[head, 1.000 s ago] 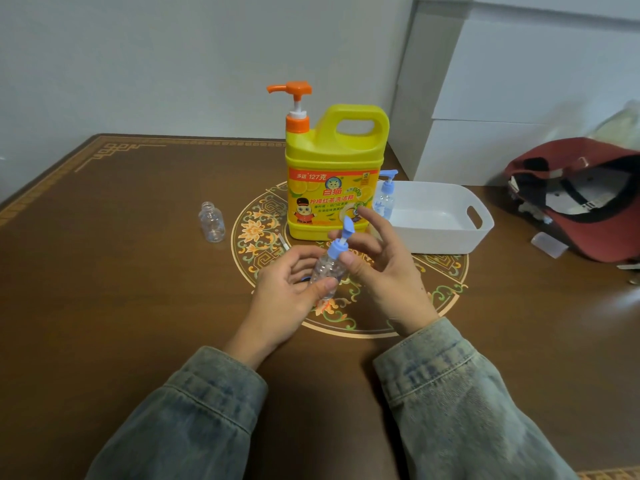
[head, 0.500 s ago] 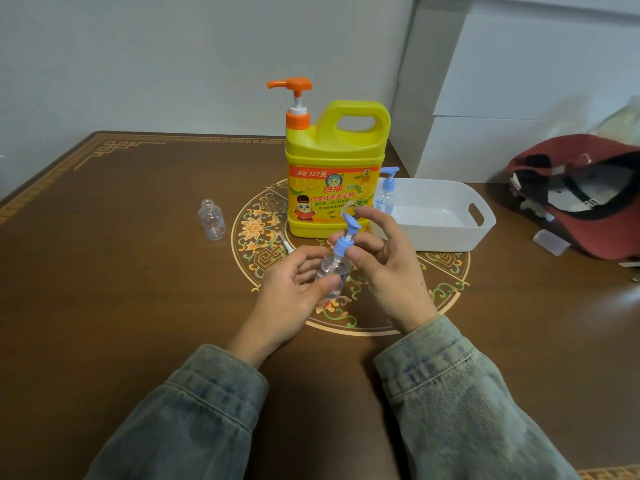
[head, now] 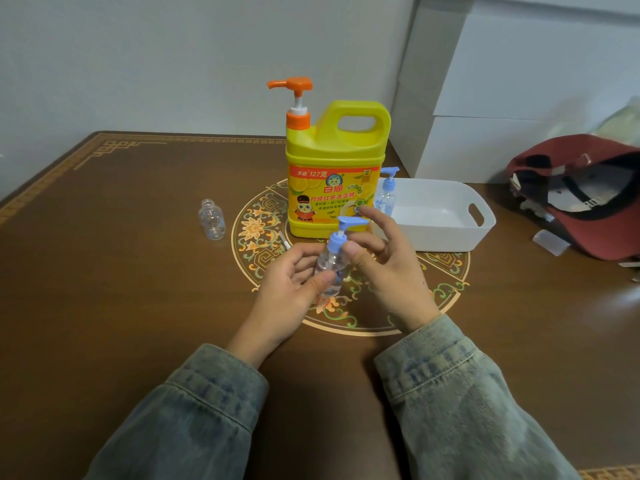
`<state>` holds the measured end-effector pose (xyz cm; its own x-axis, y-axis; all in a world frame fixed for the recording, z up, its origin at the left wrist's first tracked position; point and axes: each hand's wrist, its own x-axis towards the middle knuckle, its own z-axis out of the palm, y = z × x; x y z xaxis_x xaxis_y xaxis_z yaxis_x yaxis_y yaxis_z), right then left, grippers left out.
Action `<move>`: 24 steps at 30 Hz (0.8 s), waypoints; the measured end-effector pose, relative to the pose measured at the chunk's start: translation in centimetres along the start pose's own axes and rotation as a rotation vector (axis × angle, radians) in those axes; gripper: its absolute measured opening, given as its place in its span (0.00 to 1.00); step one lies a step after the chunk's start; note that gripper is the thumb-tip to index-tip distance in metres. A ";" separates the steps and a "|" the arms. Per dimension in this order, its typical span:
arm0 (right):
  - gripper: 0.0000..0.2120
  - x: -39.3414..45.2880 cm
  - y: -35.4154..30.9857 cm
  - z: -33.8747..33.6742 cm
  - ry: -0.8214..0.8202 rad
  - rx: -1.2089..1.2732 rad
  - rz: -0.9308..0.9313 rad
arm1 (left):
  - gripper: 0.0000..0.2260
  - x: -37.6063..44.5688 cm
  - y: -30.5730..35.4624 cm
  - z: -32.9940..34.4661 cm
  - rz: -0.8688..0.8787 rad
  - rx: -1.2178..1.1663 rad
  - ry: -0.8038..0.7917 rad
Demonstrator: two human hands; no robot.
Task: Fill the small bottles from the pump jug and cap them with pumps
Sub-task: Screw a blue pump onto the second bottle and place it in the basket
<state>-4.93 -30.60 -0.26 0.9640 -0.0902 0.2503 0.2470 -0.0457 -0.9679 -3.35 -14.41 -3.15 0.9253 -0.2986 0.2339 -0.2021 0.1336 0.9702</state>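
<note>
My left hand (head: 287, 289) grips a small clear bottle (head: 330, 266) above the table's round ornament. A blue pump (head: 343, 232) sits on the bottle's neck, and my right hand (head: 384, 268) pinches the pump's collar with thumb and fingers. Behind them stands the yellow pump jug (head: 337, 168) with its orange pump head (head: 294, 86) pointing left. An uncapped empty small bottle (head: 212, 220) stands to the left. A capped small bottle (head: 387, 192) with a blue pump stands in the white tray's (head: 481, 233) left corner.
A thin white tube (head: 284, 240) lies on the table left of my hands. A red cap (head: 585, 192) rests at the right with a small clear lid (head: 550, 241) beside it. White cabinets stand behind the tray.
The blue pump's spout has swung from pointing up and away to pointing right as my right hand turned the collar. The bottle stays in my left hand.
</note>
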 end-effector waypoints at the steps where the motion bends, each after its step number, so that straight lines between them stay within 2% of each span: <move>1: 0.31 0.0 -0.1 -0.1 -0.043 0.077 0.008 | 0.15 0.0 0.1 0.0 -0.003 -0.026 -0.009; 4: 0.30 -0.1 -0.7 0.0 -0.144 0.233 0.022 | 0.15 -0.1 0.2 0.0 -0.027 -0.052 -0.084; 9: 0.29 -0.2 -1.2 -0.2 -0.150 0.251 0.051 | 0.13 -0.2 0.3 0.1 -0.037 -0.070 -0.147; 15: 0.23 -0.1 -1.2 -0.5 -0.080 0.247 0.092 | 0.13 -0.2 0.4 0.1 -0.049 -0.038 -0.109; 21: 0.15 0.0 -0.8 -0.1 0.005 0.210 0.091 | 0.15 -0.1 0.3 0.5 0.005 0.070 0.013; 24: 0.15 0.1 -0.8 0.0 -0.044 0.147 0.071 | 0.13 0.0 0.4 0.3 -0.016 0.040 0.005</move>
<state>-5.03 -30.53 0.50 0.9821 -0.0447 0.1828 0.1866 0.1052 -0.9768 -3.54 -14.66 -2.71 0.9301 -0.2953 0.2184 -0.2001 0.0911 0.9755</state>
